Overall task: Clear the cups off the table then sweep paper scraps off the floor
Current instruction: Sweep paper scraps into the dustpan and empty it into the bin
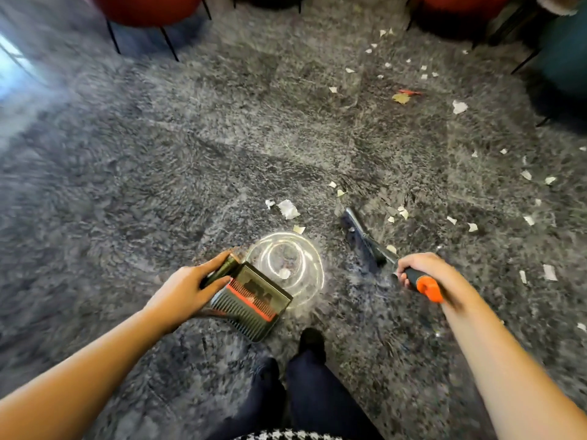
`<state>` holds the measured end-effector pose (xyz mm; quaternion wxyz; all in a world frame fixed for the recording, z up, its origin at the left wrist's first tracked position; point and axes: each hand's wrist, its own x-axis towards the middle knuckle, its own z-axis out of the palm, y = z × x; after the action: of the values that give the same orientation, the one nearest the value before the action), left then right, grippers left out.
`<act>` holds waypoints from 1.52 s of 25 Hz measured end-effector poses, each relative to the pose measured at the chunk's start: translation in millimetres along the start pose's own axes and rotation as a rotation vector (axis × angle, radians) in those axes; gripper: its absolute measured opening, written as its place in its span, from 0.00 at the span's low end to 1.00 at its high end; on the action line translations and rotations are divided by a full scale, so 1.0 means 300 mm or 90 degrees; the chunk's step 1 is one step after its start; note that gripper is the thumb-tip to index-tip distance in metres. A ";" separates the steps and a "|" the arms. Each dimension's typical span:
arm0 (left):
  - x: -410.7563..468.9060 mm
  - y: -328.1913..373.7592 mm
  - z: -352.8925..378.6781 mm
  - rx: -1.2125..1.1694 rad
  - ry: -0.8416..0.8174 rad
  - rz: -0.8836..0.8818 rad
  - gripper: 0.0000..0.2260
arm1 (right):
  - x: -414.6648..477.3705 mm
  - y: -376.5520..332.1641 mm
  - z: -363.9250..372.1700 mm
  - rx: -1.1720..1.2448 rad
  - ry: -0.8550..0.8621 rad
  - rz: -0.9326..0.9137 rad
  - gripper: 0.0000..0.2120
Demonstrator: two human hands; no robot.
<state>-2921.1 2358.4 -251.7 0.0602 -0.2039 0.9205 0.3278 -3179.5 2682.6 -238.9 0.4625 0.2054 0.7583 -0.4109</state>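
Left grip [187, 290]: I am seeing it curling round the handle end of the dustpan [254, 300], holding it low over the grey shag carpet [143, 173].
Dustpan: it is sitting tilted just ahead of the person's feet. I cannot tell whether any scraps are lying in it.
Bright ring [286, 268]: it is showing just beside the pan, with one white fleck inside it. I cannot tell whether it is glare or a clear object.
Near scraps [288, 208]: a few paper pieces are lying just beyond the ring, between pan and brush.
Brush [365, 242]: its bristles are pressing into the carpet and pointing away from the person.
Right grip [422, 271]: it is wrapping tightly round the brush's black-and-orange handle.
Far scraps [459, 107]: many pieces are lying scattered across the right side, up to the chair legs.
Progress: no cups or desk are showing, so I am not confirming that step. I am judging the sweeping as under way, with most of the paper left to gather.
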 end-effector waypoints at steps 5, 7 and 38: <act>0.050 -0.006 -0.002 -0.025 0.056 -0.074 0.22 | 0.181 -0.316 0.075 -0.064 -0.043 -0.032 0.14; 0.067 -0.006 -0.005 -0.033 0.083 -0.093 0.22 | 0.247 -0.397 0.122 -0.098 -0.029 -0.064 0.13; 0.103 -0.018 -0.010 -0.031 0.062 -0.081 0.23 | -0.169 0.149 0.258 -0.260 -0.259 0.019 0.33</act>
<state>-2946.7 2342.2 -260.0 0.0310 -0.2793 0.8994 0.3349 -3082.5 2648.9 -232.3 0.6433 0.0327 0.7136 -0.2756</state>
